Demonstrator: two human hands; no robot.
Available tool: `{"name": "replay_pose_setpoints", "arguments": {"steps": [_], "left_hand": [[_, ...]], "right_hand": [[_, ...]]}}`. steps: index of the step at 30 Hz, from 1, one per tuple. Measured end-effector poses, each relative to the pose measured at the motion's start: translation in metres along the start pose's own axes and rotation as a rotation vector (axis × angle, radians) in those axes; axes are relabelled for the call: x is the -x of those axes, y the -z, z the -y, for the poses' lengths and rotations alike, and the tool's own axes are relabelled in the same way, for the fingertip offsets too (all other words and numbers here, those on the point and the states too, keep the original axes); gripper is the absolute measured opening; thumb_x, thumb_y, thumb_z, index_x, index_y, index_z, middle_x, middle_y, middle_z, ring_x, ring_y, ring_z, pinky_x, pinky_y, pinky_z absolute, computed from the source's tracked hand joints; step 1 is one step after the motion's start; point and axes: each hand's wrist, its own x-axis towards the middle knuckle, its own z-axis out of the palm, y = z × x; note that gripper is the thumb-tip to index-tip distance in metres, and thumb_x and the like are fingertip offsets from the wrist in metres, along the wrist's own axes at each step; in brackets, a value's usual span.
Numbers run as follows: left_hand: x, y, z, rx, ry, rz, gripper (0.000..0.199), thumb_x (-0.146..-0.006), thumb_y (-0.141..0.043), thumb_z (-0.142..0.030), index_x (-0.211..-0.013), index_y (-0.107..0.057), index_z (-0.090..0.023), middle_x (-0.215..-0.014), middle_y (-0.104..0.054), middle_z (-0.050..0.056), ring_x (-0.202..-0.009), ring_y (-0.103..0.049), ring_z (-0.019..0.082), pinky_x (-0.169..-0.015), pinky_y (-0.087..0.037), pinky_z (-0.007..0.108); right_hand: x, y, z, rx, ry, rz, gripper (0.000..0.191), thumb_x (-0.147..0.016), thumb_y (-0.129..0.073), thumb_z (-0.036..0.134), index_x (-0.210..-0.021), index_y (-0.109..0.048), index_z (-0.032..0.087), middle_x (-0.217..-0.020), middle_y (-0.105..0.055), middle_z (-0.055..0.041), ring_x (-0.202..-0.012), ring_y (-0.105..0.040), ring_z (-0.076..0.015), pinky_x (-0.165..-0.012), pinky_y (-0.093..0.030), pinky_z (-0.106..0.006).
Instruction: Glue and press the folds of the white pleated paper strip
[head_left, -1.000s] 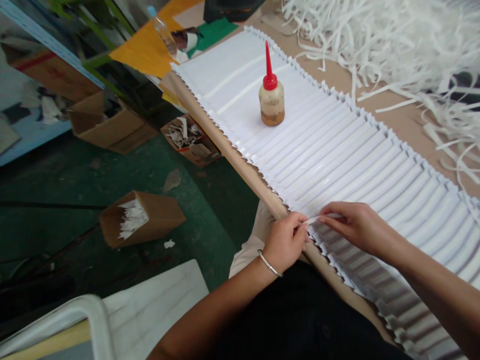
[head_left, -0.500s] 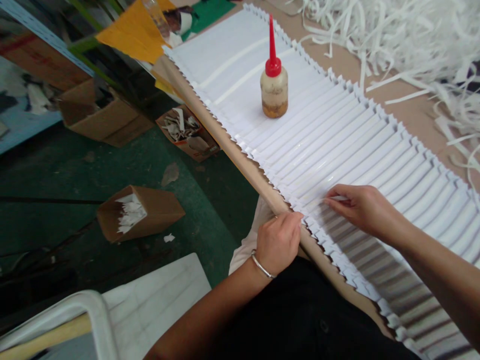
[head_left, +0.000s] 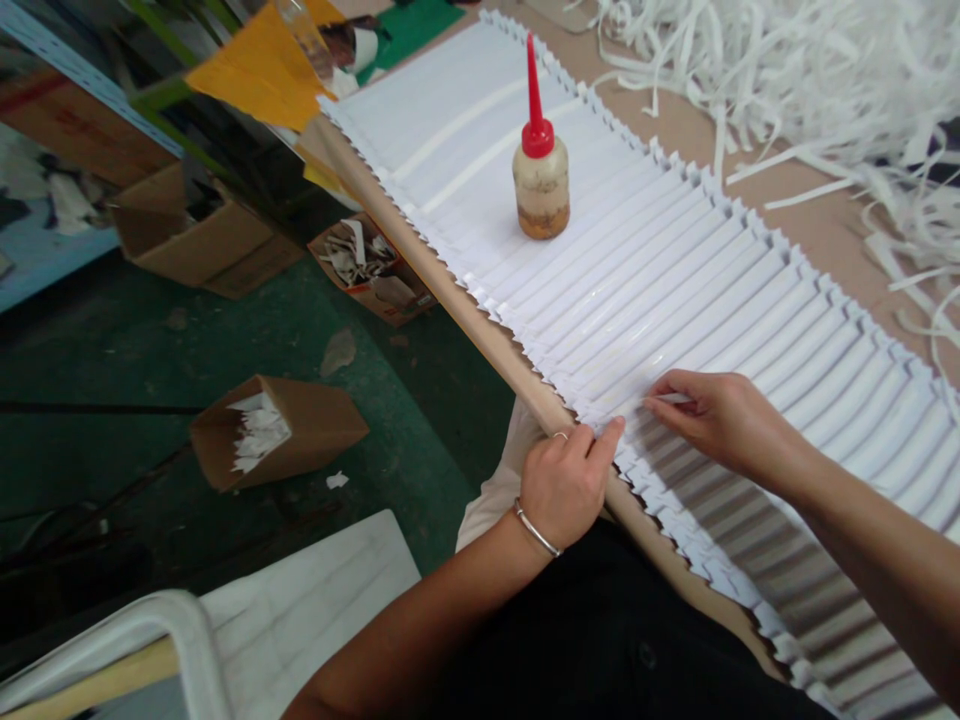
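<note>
A long white sheet of overlapping ridged strips (head_left: 720,290) with jagged edges runs diagonally along the table. At its near edge lies my left hand (head_left: 566,480), the index finger stretched onto the jagged border and the other fingers curled at the table edge. My right hand (head_left: 697,410) is closed in a pinch low over the ridges, just right of the left fingertips; what it pinches is too small to make out. A glue bottle (head_left: 541,190) with a red pointed nozzle stands upright on the smoother part of the sheet.
Loose white strips (head_left: 787,70) are heaped at the back right of the brown table (head_left: 525,385). Yellow paper (head_left: 259,65) hangs at the far left corner. Open cardboard boxes (head_left: 322,430) with scraps stand on the green floor, beside a white chair (head_left: 322,590).
My left index finger has stretched forward onto the jagged edge, and the hand has shifted slightly right. My right hand keeps its pinch almost in place. The view has shifted slightly.
</note>
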Motion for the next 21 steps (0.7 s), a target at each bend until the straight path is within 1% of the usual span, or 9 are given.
{"name": "replay_pose_setpoints", "arguments": {"steps": [4, 7, 10, 14, 16, 18, 21], "left_hand": [[-0.001, -0.002, -0.001, -0.023, 0.013, 0.004, 0.044, -0.103, -0.044, -0.020, -0.145, -0.054, -0.022, -0.089, -0.063, 0.005, -0.078, -0.062, 0.018, -0.066, -0.052, 0.032], [-0.002, -0.002, -0.002, -0.024, 0.018, -0.004, 0.043, -0.102, -0.045, -0.020, -0.144, -0.055, -0.022, -0.089, -0.063, 0.004, -0.077, -0.062, 0.019, -0.065, -0.052, 0.032], [-0.002, -0.003, -0.001, -0.019, 0.015, -0.013, 0.044, -0.102, -0.045, -0.018, -0.144, -0.056, -0.021, -0.089, -0.063, 0.004, -0.076, -0.062, 0.019, -0.065, -0.052, 0.034], [-0.001, -0.004, -0.001, -0.019, 0.006, -0.030, 0.045, -0.100, -0.048, -0.017, -0.143, -0.056, -0.020, -0.088, -0.063, 0.004, -0.078, -0.063, 0.019, -0.067, -0.052, 0.033], [-0.001, -0.004, -0.001, -0.026, 0.008, -0.035, 0.045, -0.099, -0.049, -0.016, -0.143, -0.056, -0.020, -0.088, -0.063, 0.004, -0.077, -0.062, 0.018, -0.067, -0.053, 0.033], [-0.001, -0.004, -0.001, -0.031, 0.011, -0.038, 0.044, -0.098, -0.050, -0.015, -0.142, -0.057, -0.020, -0.087, -0.063, 0.004, -0.076, -0.063, 0.018, -0.066, -0.053, 0.033], [-0.002, -0.003, -0.001, -0.027, 0.013, -0.044, 0.044, -0.098, -0.050, -0.014, -0.141, -0.058, -0.020, -0.087, -0.064, 0.004, -0.076, -0.063, 0.018, -0.066, -0.052, 0.033]], "right_hand": [[0.000, -0.003, 0.000, 0.037, 0.013, -0.025, 0.027, -0.092, -0.056, 0.045, -0.087, -0.071, 0.023, -0.071, -0.072, -0.0035, -0.064, -0.066, -0.0188, -0.061, -0.046, -0.029], [-0.001, 0.002, -0.005, 0.031, 0.013, -0.014, 0.026, -0.092, -0.056, 0.044, -0.089, -0.071, 0.023, -0.074, -0.073, -0.0035, -0.066, -0.067, -0.0187, -0.062, -0.047, -0.029], [-0.004, 0.018, -0.019, 0.021, 0.012, -0.026, 0.025, -0.091, -0.056, 0.044, -0.089, -0.070, 0.023, -0.077, -0.074, -0.0032, -0.067, -0.066, -0.0180, -0.064, -0.047, -0.030], [-0.010, 0.051, -0.046, 0.080, -0.014, -0.115, 0.025, -0.089, -0.058, 0.044, -0.087, -0.071, 0.023, -0.077, -0.073, -0.0026, -0.068, -0.066, -0.0188, -0.065, -0.046, -0.031], [-0.014, 0.063, -0.056, 0.114, -0.039, -0.154, 0.024, -0.088, -0.059, 0.044, -0.086, -0.071, 0.023, -0.074, -0.072, -0.0024, -0.068, -0.066, -0.0192, -0.065, -0.045, -0.031], [-0.019, 0.068, -0.062, 0.140, -0.060, -0.164, 0.023, -0.088, -0.060, 0.044, -0.085, -0.070, 0.023, -0.074, -0.072, -0.0024, -0.068, -0.066, -0.0193, -0.064, -0.044, -0.030], [-0.027, 0.068, -0.062, 0.170, -0.081, -0.132, 0.022, -0.089, -0.059, 0.042, -0.085, -0.070, 0.023, -0.075, -0.073, -0.0028, -0.069, -0.066, -0.0194, -0.064, -0.043, -0.030]]}}
